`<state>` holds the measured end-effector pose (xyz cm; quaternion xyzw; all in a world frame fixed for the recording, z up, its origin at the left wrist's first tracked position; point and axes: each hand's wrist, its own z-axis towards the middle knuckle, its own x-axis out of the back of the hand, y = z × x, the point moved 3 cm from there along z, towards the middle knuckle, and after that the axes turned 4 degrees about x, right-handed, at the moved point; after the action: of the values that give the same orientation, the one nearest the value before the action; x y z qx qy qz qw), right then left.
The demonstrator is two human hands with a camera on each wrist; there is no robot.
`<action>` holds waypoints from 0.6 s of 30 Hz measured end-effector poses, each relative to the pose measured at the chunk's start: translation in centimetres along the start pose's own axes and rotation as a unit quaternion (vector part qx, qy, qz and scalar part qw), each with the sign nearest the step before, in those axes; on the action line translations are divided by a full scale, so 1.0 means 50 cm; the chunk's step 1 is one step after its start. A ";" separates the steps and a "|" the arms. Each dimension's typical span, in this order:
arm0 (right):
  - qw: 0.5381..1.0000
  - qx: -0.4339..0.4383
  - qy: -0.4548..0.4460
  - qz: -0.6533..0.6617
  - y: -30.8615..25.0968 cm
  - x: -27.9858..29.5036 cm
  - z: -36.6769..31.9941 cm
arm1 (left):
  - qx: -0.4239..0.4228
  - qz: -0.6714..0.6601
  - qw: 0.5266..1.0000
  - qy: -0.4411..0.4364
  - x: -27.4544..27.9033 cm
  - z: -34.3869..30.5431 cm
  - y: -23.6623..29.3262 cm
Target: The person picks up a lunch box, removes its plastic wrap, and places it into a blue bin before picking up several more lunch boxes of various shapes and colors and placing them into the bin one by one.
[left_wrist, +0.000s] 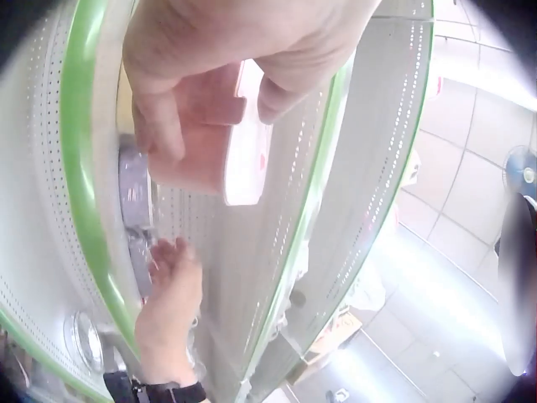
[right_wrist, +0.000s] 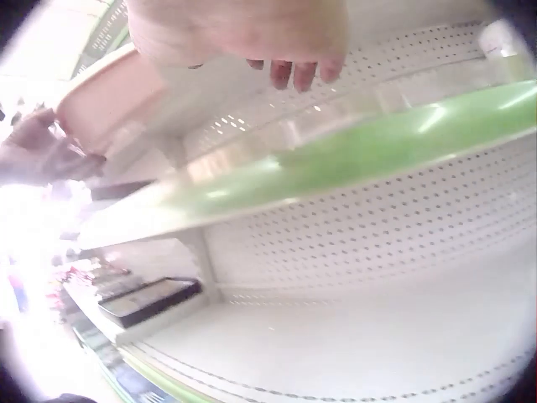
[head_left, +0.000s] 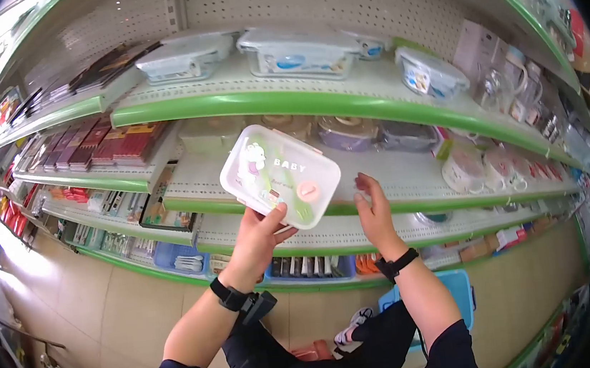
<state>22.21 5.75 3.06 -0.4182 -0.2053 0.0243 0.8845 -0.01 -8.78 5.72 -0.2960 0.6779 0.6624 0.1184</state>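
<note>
A pink lunch box [head_left: 246, 162] with a pale lid printed "BABY" and a cartoon figure is held up in front of the shelves, lid facing the head camera. Green cutlery shows through the lid. My left hand [head_left: 252, 242] grips its near edge, thumb on the lid side. In the left wrist view the pink body of the lunch box [left_wrist: 197, 138] sits between thumb and fingers. To the right, apart from the box, my right hand [head_left: 376, 215] hangs in the air with loosely bent fingers and nothing in it.
Glass food containers [head_left: 299, 54] stand on the upper green-edged shelf [head_left: 229, 106]. Behind the box, more lidded containers [head_left: 347, 134] line the middle shelf, with pink-and-white cups [head_left: 462, 170] at right. Low down are blue bins of small goods. A blue basket [head_left: 458, 296] stands on the floor.
</note>
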 end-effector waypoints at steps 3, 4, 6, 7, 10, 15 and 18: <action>0.946 -0.139 -0.032 0.291 -0.053 -0.030 -0.061 | 0.011 0.013 1.000 -0.008 -0.033 -0.031 -0.053; 0.910 -0.174 -0.041 0.373 -0.067 -0.036 -0.078 | 0.012 0.012 1.000 -0.017 -0.041 -0.036 -0.072; 0.919 -0.167 -0.029 0.356 -0.109 -0.036 -0.091 | 0.025 0.044 0.998 -0.030 -0.057 -0.048 -0.103; 0.923 -0.162 -0.026 0.347 -0.119 -0.030 -0.095 | 0.026 0.060 0.997 -0.036 -0.061 -0.050 -0.121; 0.913 -0.161 0.003 0.374 -0.114 0.006 -0.118 | 0.018 0.063 0.995 -0.069 -0.058 -0.062 -0.147; 0.903 -0.209 0.041 0.372 -0.074 0.071 -0.181 | -0.010 0.029 0.994 -0.102 -0.024 -0.053 -0.144; 0.908 -0.207 0.050 0.361 -0.063 0.103 -0.213 | 0.001 0.070 0.991 -0.114 -0.048 -0.050 -0.132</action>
<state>30.60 -2.97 1.17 -0.6385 0.0033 0.2779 0.7177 6.16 -10.28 1.79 -0.1703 0.6795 0.6980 0.1486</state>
